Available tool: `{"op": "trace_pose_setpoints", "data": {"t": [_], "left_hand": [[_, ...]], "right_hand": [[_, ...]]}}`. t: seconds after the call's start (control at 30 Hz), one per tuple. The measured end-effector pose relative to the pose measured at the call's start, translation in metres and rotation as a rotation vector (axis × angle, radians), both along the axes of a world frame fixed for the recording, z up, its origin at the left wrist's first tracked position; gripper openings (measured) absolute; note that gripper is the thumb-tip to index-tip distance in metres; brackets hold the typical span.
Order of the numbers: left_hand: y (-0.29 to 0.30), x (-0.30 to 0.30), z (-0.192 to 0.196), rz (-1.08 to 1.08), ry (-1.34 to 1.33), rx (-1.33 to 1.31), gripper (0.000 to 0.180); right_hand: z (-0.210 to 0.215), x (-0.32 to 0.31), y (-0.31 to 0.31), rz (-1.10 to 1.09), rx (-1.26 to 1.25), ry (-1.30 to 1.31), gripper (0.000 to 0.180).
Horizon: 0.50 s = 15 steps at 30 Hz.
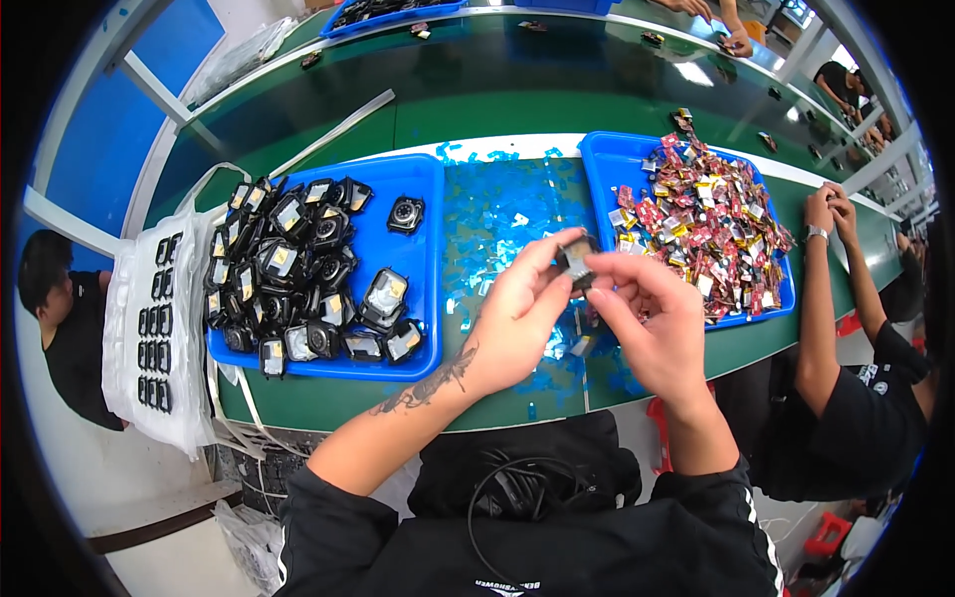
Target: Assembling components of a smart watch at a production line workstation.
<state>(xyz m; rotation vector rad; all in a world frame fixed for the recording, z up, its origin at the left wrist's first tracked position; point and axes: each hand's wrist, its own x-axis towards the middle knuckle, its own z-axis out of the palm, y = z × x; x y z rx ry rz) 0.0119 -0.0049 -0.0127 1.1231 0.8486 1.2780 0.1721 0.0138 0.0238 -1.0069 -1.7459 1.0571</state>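
My left hand [519,310] grips a small dark watch case [577,263] with a grey, silvery inner face, thumb and fingers at its edges. The fingers of my right hand [657,313] are bent, with the thumb and fingertips closed at the right side of the same case. Both hands are raised over the green bench, above a scatter of small blue film pieces [497,214]. To the left, a blue tray [430,199] bears a heap of black watch cases [284,261], several showing silvery parts.
At the right, another blue tray [607,164] is heaped with small red, silver and yellow electronic parts [711,224]. White foam sheets [184,368] with rows of watch cases stand at the far left. A conveyor [497,90] runs behind. Co-workers' arms [821,289] are at the right.
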Motion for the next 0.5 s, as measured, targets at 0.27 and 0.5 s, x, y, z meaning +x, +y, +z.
{"op": "trace_pose_setpoints", "data": {"t": [0.27, 0.5], "left_hand": [[-0.004, -0.002, 0.008, -0.090, -0.121, -0.033, 0.042], [-0.004, -0.001, 0.009, -0.103, -0.103, -0.053, 0.042]], "right_hand": [[-0.003, -0.005, 0.007, -0.130, 0.192, -0.082, 0.011], [0.004, -0.007, 0.008, -0.122, 0.252, -0.177, 0.012]]}}
